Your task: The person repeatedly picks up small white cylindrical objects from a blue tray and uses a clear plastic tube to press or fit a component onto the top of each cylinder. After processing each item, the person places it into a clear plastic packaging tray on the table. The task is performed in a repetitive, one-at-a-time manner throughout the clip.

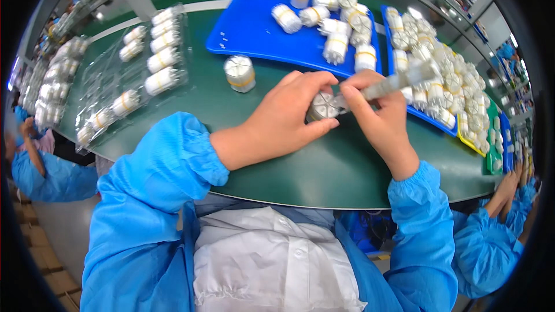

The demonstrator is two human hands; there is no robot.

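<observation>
The person's left hand [277, 117] reaches in from the lower left, wrist fairly straight, its thumb and curled fingers clamped around a white, round-ended cylinder with a segmented top [324, 107], held just above or on the dark green tabletop [289, 182]. The right hand [383, 124] angles up from the lower right, thumb and fingers pinched together on a pale, translucent, pen-shaped tool [399, 82], slanting down to the cylinder's right edge. Both forearms wear bright blue elastic-cuffed sleeves [425, 219].
</observation>
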